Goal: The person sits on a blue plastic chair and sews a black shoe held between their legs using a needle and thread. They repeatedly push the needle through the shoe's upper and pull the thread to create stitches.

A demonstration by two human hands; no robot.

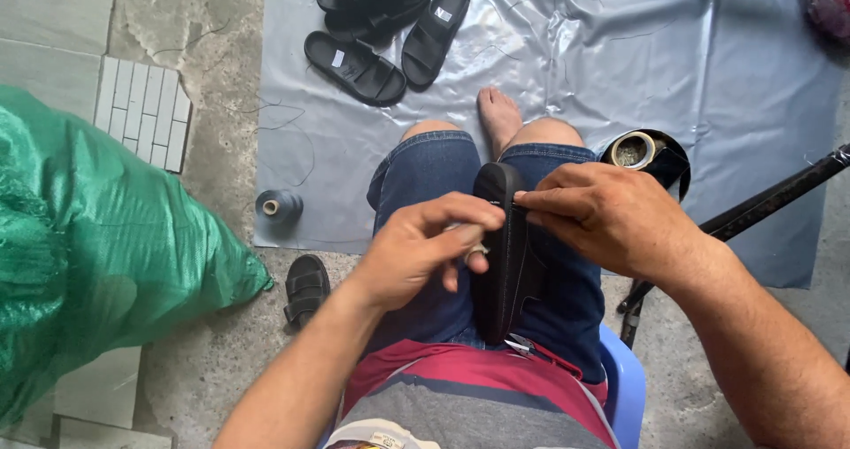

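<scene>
Head view: a black sandal stands on edge on the lap, the left hand pinching its side and the right hand nipping its rim at the toe. Risk, as judged: fingertip holds only, so it could twist and slip onto the floor, beside the thread spool

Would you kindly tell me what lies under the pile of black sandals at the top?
The sandals lie on a grey plastic sheet spread over the stone floor. Whatever is beneath the sheet there is covered.
</scene>
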